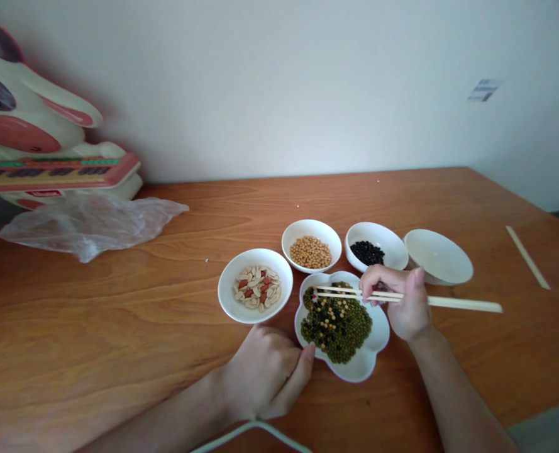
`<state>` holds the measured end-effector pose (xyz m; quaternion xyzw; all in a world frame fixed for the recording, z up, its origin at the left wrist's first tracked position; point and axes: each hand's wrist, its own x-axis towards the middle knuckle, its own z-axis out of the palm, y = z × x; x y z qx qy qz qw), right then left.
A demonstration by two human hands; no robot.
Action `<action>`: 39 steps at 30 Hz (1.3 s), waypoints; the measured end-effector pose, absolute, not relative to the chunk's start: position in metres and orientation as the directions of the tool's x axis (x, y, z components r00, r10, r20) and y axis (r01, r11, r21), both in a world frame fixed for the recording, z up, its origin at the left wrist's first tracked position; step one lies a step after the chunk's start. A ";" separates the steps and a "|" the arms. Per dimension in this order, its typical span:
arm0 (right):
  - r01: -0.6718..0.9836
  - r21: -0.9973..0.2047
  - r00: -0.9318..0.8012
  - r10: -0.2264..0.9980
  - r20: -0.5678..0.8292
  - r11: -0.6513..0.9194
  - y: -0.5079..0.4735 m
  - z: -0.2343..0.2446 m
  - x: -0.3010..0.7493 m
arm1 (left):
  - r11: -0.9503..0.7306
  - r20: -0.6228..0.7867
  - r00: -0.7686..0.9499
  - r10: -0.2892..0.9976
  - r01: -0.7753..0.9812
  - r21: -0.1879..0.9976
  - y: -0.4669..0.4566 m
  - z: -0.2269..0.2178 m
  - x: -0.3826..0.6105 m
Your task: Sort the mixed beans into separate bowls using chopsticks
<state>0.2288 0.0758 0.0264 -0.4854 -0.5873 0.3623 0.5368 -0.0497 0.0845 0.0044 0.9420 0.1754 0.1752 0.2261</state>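
My right hand (406, 302) is closed around a pair of chopsticks (453, 303). Their tips reach into the mixed beans at the upper left of a white flower-shaped dish (365, 363). That dish holds mostly green mung beans (357, 327), with black beans and yellow soybeans among them. At the dish's lower left rim, my left hand (272, 371) is curled with its thumb on the edge; its fingertips are hidden. Just beyond that hand stands a white bowl (227, 301) of peanuts (256, 288). Behind the dish are a bowl of soybeans (310, 251) and one of black beans (366, 252).
A plain white bowl (439, 257) sits tilted right of the black beans. One light stick (527, 258) lies at the far right. On the left are a crumpled plastic bag (95, 223) and a cow-shaped toy keyboard (48, 173). A pale cable (255, 425) crosses the front edge.
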 end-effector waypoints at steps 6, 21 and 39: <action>0.230 -0.938 0.039 0.960 0.276 0.261 0.077 0.022 0.229 | -0.830 0.241 0.874 0.421 0.264 0.492 0.085 0.005 -0.049; 0.273 -0.915 0.014 0.949 0.314 0.298 0.076 0.019 0.232 | -0.807 0.248 0.869 0.428 0.243 0.539 0.085 0.007 -0.049; 0.249 -0.922 0.012 0.951 0.310 0.297 0.075 0.021 0.232 | -0.602 0.122 0.826 0.550 0.291 0.743 0.086 0.006 -0.054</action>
